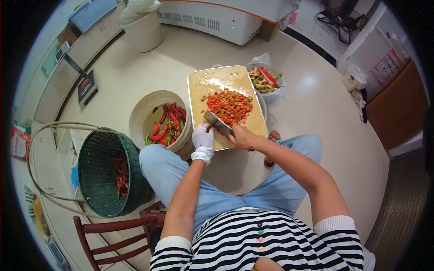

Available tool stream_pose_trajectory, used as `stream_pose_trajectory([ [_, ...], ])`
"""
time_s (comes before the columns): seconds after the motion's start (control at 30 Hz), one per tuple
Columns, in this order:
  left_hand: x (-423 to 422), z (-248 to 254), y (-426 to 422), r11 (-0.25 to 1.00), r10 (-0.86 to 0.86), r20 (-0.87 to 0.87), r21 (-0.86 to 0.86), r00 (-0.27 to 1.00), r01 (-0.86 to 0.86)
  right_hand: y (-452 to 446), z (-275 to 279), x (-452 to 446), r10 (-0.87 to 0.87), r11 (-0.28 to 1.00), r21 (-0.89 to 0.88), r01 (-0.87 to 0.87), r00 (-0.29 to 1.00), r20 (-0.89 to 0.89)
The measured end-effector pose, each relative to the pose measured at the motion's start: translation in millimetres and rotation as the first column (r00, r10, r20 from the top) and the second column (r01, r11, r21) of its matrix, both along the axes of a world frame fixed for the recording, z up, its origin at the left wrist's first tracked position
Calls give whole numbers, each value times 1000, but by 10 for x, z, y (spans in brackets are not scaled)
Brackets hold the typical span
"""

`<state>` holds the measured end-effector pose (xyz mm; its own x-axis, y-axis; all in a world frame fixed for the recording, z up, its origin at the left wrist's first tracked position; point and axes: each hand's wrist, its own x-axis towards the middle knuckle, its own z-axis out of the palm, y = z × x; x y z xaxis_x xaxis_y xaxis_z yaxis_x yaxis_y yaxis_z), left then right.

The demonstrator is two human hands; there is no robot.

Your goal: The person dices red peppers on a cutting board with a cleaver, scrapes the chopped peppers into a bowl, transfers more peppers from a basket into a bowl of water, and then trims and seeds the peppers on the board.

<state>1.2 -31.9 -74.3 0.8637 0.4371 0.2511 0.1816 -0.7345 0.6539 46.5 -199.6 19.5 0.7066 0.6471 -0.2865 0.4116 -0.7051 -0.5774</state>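
My right hand [244, 137] is closed round the handle of a broad-bladed cleaver [220, 124], whose blade slants up and left over a yellowish cutting board [202, 86]. Just beyond the blade lies a heap of chopped red chili peppers [229, 106] with small green bits. In a white glove, my left hand [203, 139] is at the board's near left edge, fingers curled in close to the blade. Whatever those fingers hold, if anything, is hidden. The board has a silvery rim and stands between my knees.
Left of the board, a pale bucket [143, 111] holds whole red and green chili peppers [171, 121]. A green woven basket [97, 169] with a tall hoop handle contains more peppers. Behind the board's right side is a plastic-lined container [276, 94] of pepper scraps. A wooden chair [113, 246] stands at lower left.
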Motion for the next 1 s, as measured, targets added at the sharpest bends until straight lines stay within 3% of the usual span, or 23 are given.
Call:
stream_pose_trajectory([
  [0.1,-25,-40,63,999,20,17,-42,1000,-20,40,144,-33,-35,998,-53,29,992,-120],
  [0.23,-39,-83,101,1000,-12,81,-27,997,14,30,112,7,-3,1000,-27,3,1000,6],
  [0.3,-50,-89,108,993,19,146,-118,989,-1,33,124,-17,-14,1000,-12,14,1000,23],
  [0.4,-76,-67,136,989,23,120,-150,992,-5,68,151,-30,19,1000,8,-20,998,68],
  [0.47,-90,-50,164,995,1,105,-102,995,10,143,184,-25,30,994,-104,-33,999,-30],
  [0.6,-79,-126,206,998,-44,51,-45,998,47,185,69,-8,24,988,-149,-32,998,-60],
  [0.67,-84,-105,195,997,-54,53,-51,997,57,171,-98,-55,-14,998,-57,15,1000,20],
  [0.8,-84,-23,162,999,-21,4,-30,1000,21,175,-130,-115,-38,998,-54,44,993,111],
  [0.9,-116,43,151,999,2,-4,-49,1000,-2,237,112,-43,17,995,-103,-8,996,90],
  [0.97,-141,39,150,997,13,-8,-78,1000,-13,311,316,-71,-27,967,-254,4,996,-88],
  [1.0,-131,8,155,995,26,22,-102,999,-23,295,182,-92,-29,968,-251,6,996,-87],
])
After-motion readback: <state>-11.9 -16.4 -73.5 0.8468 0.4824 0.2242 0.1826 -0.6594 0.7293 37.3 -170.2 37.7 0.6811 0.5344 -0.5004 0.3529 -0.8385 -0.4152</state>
